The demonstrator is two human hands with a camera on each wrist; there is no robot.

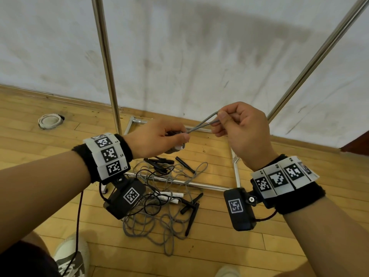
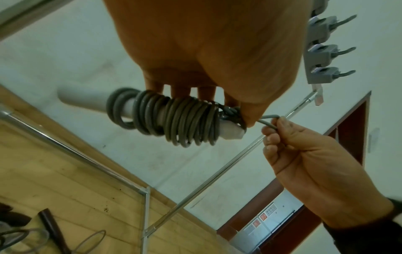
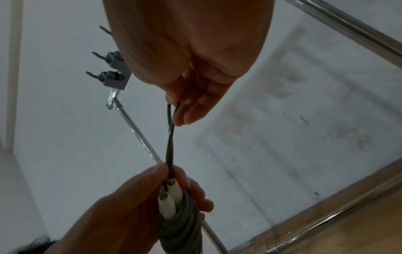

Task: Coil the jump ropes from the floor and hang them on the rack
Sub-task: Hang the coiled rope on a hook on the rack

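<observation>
So the left hand (image 1: 159, 136) grips the coiled jump rope (image 2: 174, 120) around its white handles, while the right hand (image 1: 245, 128) pinches out a loop (image 1: 201, 123), probably for hanging on the rack's hooks (image 2: 326, 51).

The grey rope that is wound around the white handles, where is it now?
The coiled grey rope is gripped in the left hand, above the tangled ropes on the floor; the right hand pinches its free loop.
</observation>
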